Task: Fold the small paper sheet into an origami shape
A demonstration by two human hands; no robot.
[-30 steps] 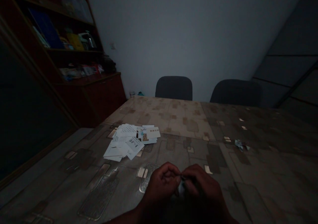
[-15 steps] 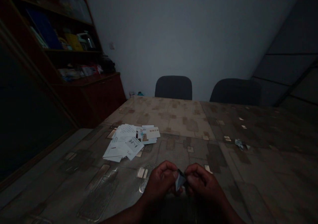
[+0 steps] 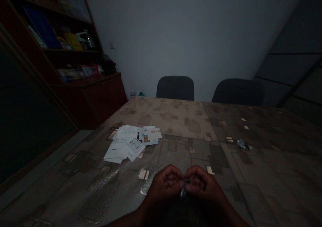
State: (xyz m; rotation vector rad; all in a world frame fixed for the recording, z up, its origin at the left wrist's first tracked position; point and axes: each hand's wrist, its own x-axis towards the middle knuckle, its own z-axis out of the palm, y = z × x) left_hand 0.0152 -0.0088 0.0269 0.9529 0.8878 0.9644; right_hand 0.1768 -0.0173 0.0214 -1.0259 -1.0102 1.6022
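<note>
The room is dim. Both my hands meet low over the near edge of the patterned table (image 3: pixel 191 119). My left hand (image 3: pixel 164 186) and my right hand (image 3: pixel 205 186) have their fingers curled and pinched together on a small folded piece of paper (image 3: pixel 183 192), whose pale edge shows between the fingertips. A heap of white paper cards (image 3: pixel 132 143) lies on the table to the left, beyond my left hand. A small crumpled scrap (image 3: pixel 243 145) lies to the right, farther off.
Two dark chairs (image 3: pixel 175 87) (image 3: pixel 237 92) stand at the table's far side against the pale wall. A wooden shelf unit with a cabinet (image 3: pixel 83 82), full of books and bottles, fills the left side. A dark panel leans at the right.
The small paper stood up between my fingertips half a second ago; now my fingers have closed over it and only a sliver shows. Both hands stayed in place.
</note>
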